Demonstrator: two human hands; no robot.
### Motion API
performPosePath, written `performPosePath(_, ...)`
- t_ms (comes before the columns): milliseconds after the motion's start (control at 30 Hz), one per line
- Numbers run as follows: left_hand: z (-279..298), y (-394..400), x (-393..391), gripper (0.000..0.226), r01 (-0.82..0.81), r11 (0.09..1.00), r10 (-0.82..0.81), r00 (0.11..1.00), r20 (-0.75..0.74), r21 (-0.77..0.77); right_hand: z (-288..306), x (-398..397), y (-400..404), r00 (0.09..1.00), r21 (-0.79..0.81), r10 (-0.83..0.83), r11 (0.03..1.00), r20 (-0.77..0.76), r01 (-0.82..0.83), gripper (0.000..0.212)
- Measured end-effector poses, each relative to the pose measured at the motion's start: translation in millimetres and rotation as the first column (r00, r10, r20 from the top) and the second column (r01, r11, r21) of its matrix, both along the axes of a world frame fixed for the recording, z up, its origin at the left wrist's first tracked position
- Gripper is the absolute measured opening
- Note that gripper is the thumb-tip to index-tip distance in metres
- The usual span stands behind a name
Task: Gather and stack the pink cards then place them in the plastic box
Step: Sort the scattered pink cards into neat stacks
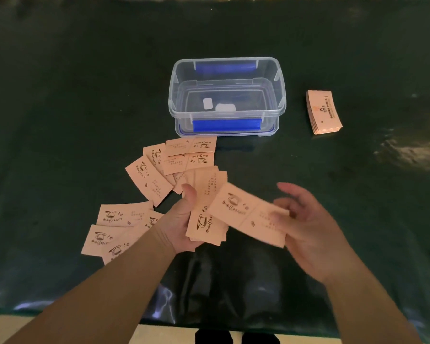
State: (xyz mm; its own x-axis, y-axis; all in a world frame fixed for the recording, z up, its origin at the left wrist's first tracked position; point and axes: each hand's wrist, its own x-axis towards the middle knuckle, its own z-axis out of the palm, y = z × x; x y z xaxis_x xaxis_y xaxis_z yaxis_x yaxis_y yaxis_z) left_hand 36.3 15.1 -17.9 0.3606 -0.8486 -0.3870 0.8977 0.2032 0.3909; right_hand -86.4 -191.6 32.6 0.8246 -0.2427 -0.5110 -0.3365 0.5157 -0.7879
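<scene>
The left hand (181,219) grips a small stack of pink cards (204,219) in front of the plastic box (226,95), thumb on top. The right hand (305,219) pinches a single card (248,214) by its end, apparently to add it, though blur hides the fingertips. Loose cards (169,162) lie fanned in front of the box and to its left; a second pile (324,111) sits to its right. Risk: a crooked card could let the held stack splay and slip.

A dark green glossy surface (85,95) fills the view, with a bright glare patch at 3 o'clock. At 6 o'clock, pale floor (159,335) and dark shoes (236,337) show.
</scene>
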Motion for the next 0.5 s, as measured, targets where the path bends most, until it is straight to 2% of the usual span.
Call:
performPosePath(67,3,0,0,0.092,0.008,0.999,-0.008,1.000,0.006,-0.031,2,8,-8,0.998,-0.001,-0.058,0.998,0.027,0.058,0.049)
performPosePath(167,4,0,0,0.103,0.015,0.999,-0.016,0.999,-0.048,-0.029,2,17,-13,0.997,-0.109,-0.069,0.991,0.034,0.072,0.026)
performPosePath(300,5,0,-1,0.110,0.015,1.000,-0.015,1.000,-0.027,0.001,-2,22,-11,0.997,-0.181,-0.076,0.980,0.015,0.077,0.021)
performPosePath(400,6,-1,-1,0.113,0.034,0.999,-0.034,0.999,-0.001,0.027,-2,26,-4,0.999,-0.295,-0.032,0.955,0.017,0.036,0.016)
performPosePath(500,12,-7,-4,0.109,0.156,0.988,-0.157,0.987,0.045,0.013,6,38,5,0.992,-0.523,0.122,0.845,-0.009,-0.109,0.017)
